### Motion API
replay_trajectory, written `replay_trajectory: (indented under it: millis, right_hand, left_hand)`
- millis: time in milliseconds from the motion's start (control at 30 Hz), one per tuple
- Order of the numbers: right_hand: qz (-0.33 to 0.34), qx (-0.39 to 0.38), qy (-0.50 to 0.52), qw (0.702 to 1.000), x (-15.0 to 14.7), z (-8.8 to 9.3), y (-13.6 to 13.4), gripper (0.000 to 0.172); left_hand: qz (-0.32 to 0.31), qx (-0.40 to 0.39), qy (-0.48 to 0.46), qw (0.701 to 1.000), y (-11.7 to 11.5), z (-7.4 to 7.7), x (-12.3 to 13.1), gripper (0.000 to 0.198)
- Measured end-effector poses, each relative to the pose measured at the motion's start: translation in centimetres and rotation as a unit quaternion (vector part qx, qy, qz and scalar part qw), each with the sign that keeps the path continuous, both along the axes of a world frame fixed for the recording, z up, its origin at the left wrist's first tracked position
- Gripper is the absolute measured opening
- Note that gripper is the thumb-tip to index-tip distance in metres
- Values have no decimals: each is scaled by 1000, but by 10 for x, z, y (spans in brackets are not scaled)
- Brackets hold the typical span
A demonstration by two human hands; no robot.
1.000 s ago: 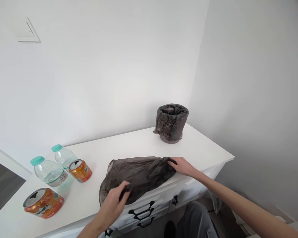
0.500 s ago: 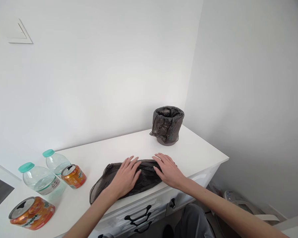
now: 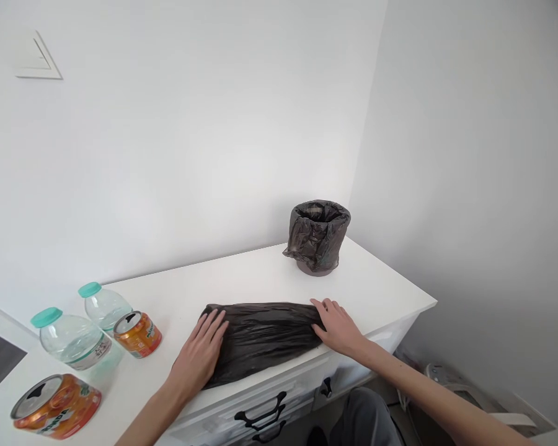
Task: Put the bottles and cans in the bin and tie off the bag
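Observation:
A black plastic bag [image 3: 267, 337] lies flattened on the white cabinet top, close to its front edge. My left hand [image 3: 199, 350] rests flat over the bag's left end, fingers stretched out. At the opposite end, my right hand [image 3: 335, 325] presses on the bag with its fingers spread and its thumb on the plastic. Beyond the bag stands a small bin [image 3: 318, 238] lined with another black bag, whose edge is folded down over the rim.
Left of my hands are two orange soda cans, a nearer one [image 3: 56, 406] and a farther one [image 3: 137, 334]. Two clear bottles [image 3: 72, 337] [image 3: 106, 306] with turquoise caps stand beside them. White walls border the cabinet top [image 3: 242, 272]; black drawer handles [image 3: 260, 412] project below its front edge.
My hands have slid apart, the left one leftward and the right one rightward. The bag between them now looks straighter and more stretched.

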State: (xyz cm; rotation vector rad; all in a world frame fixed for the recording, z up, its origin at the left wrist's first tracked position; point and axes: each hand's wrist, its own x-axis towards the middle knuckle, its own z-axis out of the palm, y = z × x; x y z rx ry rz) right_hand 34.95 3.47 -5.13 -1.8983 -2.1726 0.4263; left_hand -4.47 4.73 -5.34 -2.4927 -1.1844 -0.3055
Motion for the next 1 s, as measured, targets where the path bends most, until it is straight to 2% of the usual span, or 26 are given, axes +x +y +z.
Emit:
replay_trajectory:
  millis: [100, 167, 200, 300, 367, 400, 433, 467, 533, 567, 633, 700, 767, 833, 867, 933, 1000]
  right_hand:
    - [-11, -128, 110, 986, 6, 36, -17, 58]
    - [-4, -198, 232, 952, 4, 62, -31, 51]
    - [3, -223, 304, 926, 0, 74, -38, 47]
    - [16, -263, 507, 820, -30, 103, -51, 41]
    - [28, -268, 586, 764, -59, 112, -49, 43]
    - [42, -270, 602, 750, -73, 113, -46, 50]
    - [60, -272, 600, 750, -86, 113, -41, 60]
    - [78, -270, 579, 765, -98, 111, -36, 72]
    - [120, -238, 502, 823, -113, 104, -26, 88]
    - [147, -202, 458, 853, -117, 98, -22, 85]
    - [194, -93, 375, 902, -120, 85, -16, 63]
    - [215, 20, 302, 929, -119, 66, -13, 47]
    - [233, 65, 235, 941, -120, 45, -9, 47]
    - [292, 41, 181, 938, -122, 24, -5, 52]
    - [326, 23, 162, 931, -124, 16, -3, 52]
    - [361, 5, 152, 920, -124, 5, 1, 53]
    - [353, 14, 161, 922, -116, 5, 1, 54]
  left_hand:
    - [-37, -30, -13, 999, -31, 4, 25, 54]
    - [-67, -67, -18, 995, -49, 5, 44, 61]
    - [-83, -84, -20, 993, -56, 5, 53, 62]
    - [-130, -130, -28, 983, -69, 10, 73, 60]
    - [-156, -160, -25, 974, -76, 16, 81, 51]
    - [-165, -174, -20, 971, -79, 19, 83, 46]
    - [-169, -185, -14, 968, -83, 22, 84, 41]
    - [-170, -192, -10, 966, -87, 26, 82, 38]
    - [-166, -191, -18, 967, -96, 32, 71, 37]
    - [-167, -182, -28, 969, -100, 34, 63, 41]
    - [-166, -151, -52, 973, -110, 33, 43, 53]
    - [-149, -115, -79, 979, -119, 26, 26, 56]
    - [-114, -80, -110, 984, -123, 15, 21, 49]
    - [-84, -60, -128, 986, -122, 5, 28, 50]
    - [-77, -60, -127, 987, -119, 0, 34, 58]
    - [-66, -70, -114, 989, -110, -6, 48, 77]
    - [-45, -86, -106, 990, -100, -8, 56, 83]
